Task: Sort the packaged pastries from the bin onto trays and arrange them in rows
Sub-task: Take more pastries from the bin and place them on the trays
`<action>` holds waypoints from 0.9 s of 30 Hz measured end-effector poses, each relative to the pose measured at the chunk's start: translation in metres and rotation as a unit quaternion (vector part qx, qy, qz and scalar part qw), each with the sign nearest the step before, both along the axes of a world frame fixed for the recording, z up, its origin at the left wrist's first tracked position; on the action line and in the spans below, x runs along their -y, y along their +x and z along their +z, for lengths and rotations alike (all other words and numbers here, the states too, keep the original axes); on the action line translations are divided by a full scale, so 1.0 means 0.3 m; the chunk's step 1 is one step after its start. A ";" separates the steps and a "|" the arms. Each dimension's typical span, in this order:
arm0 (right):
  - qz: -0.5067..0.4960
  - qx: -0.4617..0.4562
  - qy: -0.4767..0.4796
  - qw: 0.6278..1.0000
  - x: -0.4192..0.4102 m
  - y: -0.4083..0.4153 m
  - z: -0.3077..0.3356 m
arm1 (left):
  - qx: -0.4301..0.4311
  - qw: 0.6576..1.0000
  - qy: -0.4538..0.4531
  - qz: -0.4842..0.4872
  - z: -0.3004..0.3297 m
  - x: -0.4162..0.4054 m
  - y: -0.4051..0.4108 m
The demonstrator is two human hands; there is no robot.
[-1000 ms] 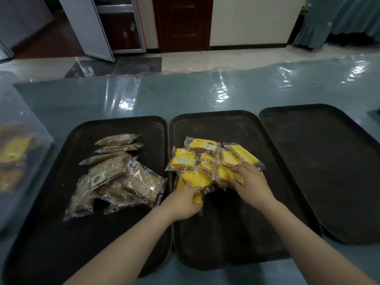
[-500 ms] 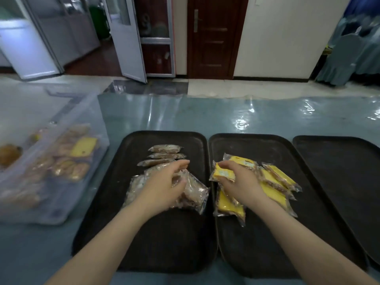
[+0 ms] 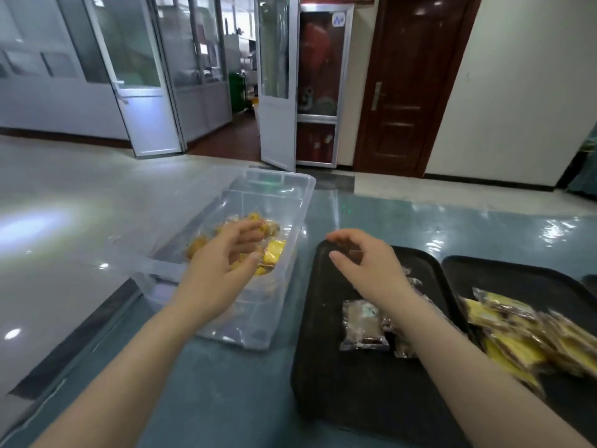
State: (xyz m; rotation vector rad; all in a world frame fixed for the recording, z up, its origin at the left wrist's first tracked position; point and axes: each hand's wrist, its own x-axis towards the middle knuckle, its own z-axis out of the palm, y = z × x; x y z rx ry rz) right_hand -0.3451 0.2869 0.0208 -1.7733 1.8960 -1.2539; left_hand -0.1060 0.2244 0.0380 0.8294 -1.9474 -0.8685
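On the tabletop (image 3: 210,383), brown packaged pastries (image 3: 363,324) lie on the near black tray (image 3: 323,367), below the right forearm. Yellow packaged pastries (image 3: 517,337) lie stacked on the next tray (image 3: 517,276) to the right. The right hand (image 3: 365,263), fingers loosely curled and empty, hovers over the near tray's far end. The left hand (image 3: 223,266), fingers spread and empty, hovers over the clear bin (image 3: 284,202), just above the pastries inside it (image 3: 274,253).

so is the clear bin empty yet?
No. The clear bin has no lid on and holds packaged pastries, yellow and brown, at its far end; the left hand hovers over them.
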 end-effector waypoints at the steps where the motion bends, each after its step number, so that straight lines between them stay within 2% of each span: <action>1: -0.002 0.004 -0.001 1.000 0.020 0.034 0.006 | 0.005 1.000 0.001 0.009 -0.003 0.028 0.044; 9: 0.022 -0.016 0.024 0.999 0.221 0.169 0.027 | 0.037 0.998 0.018 0.038 -0.076 0.268 0.237; 15: 0.055 -0.058 0.050 0.996 0.465 0.206 0.026 | 0.126 0.989 -0.010 0.079 -0.090 0.439 0.294; 20: 0.061 -0.113 0.140 0.982 0.700 0.255 0.004 | 0.188 0.975 -0.059 0.106 -0.074 0.605 0.336; 23: 0.042 -0.186 0.196 0.962 0.838 0.280 -0.021 | 0.232 0.965 -0.087 0.083 -0.058 0.720 0.335; 27: 0.008 -0.236 0.285 0.929 0.993 0.309 -0.077 | 0.265 0.959 -0.092 0.038 -0.044 0.880 0.321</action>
